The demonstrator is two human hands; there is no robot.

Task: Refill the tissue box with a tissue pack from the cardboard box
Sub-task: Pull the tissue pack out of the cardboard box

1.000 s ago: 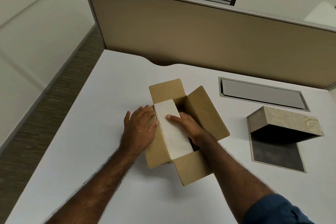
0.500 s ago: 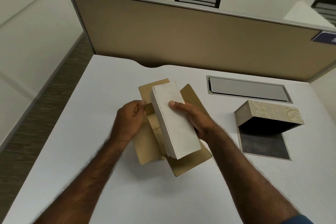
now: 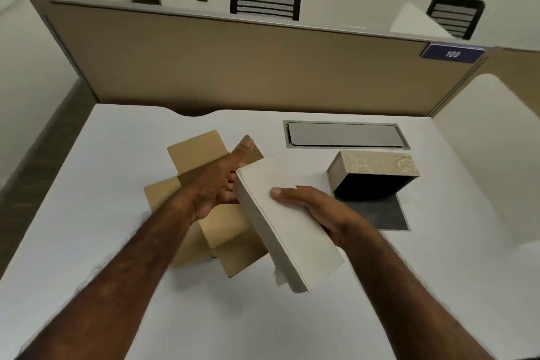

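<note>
A white tissue pack (image 3: 287, 222) is held in the air above the white desk, tilted, its near end toward me. My right hand (image 3: 317, 212) grips its right side, thumb on top. My left hand (image 3: 217, 187) touches the pack's far left end with its fingers underneath and thumb extended. Below and to the left sits the brown cardboard box (image 3: 204, 213) with its flaps open. The beige patterned tissue box (image 3: 374, 172) stands at the right, its lid raised over a dark open base (image 3: 377, 213).
A grey cable hatch (image 3: 344, 134) is set in the desk (image 3: 102, 213) behind the tissue box. A tan partition (image 3: 233, 67) closes off the desk's far edge, with a blue "109" label at its right. Office chairs stand beyond it.
My right hand lifted the tissue pack out of the cardboard box and carried it rightward and toward me. My left hand left the box's side and came to the pack's far end.
</note>
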